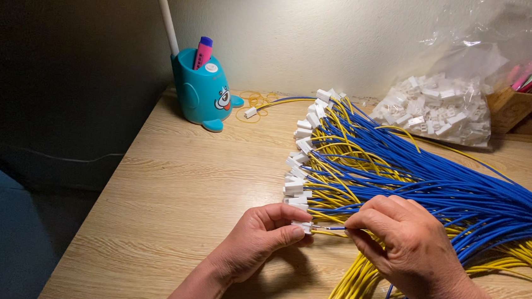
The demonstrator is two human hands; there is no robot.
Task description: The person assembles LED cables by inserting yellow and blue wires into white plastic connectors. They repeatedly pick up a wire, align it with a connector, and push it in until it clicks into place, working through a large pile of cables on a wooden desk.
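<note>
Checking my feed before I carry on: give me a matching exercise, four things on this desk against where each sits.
1 white connector
2 blue wire
3 teal pen holder
4 clear bag of connectors

a back right, by the wall
b pinched in the right hand
c back left, by the lamp pole
d held in the left hand

1-d, 2-b, 3-c, 4-a

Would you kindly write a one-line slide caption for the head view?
Left hand pinches a white connector while right hand feeds in a wire from the blue-and-yellow bundle.
</note>
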